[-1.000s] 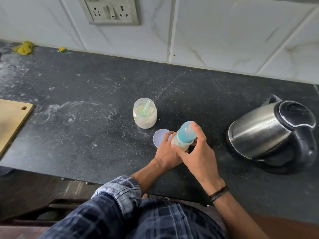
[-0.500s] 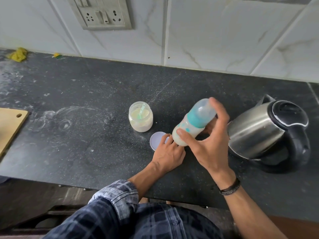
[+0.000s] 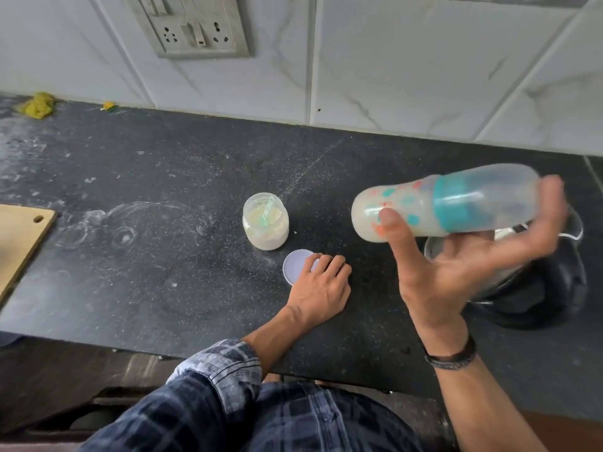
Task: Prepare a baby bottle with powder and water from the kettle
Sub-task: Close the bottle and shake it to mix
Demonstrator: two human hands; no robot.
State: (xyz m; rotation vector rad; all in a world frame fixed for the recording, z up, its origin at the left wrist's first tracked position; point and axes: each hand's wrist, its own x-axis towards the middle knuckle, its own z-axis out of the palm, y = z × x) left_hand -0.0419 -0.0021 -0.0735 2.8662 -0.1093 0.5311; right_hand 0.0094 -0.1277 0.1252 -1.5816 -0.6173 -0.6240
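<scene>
My right hand (image 3: 456, 265) grips the baby bottle (image 3: 447, 203) in the air, lying almost sideways, its teal collar and clear cap pointing right; milky liquid fills its base. My left hand (image 3: 321, 288) rests on the black counter (image 3: 130, 272) with loosely curled fingers touching the pale round jar lid (image 3: 297, 261). The open powder jar (image 3: 266, 221) with a green scoop inside stands just behind the lid. The steel kettle (image 3: 538, 285) sits at the right, mostly hidden behind my right hand and the bottle.
A wooden cutting board (image 3: 19, 236) lies at the left counter edge. Powder is scattered over the counter. A yellow scrap (image 3: 36, 106) lies at the back left by the tiled wall. A socket plate (image 3: 192, 24) is mounted on the wall.
My right hand has lifted the bottle from the counter and tipped it sideways towards the right. My left hand let go of the bottle and stayed down by the lid.
</scene>
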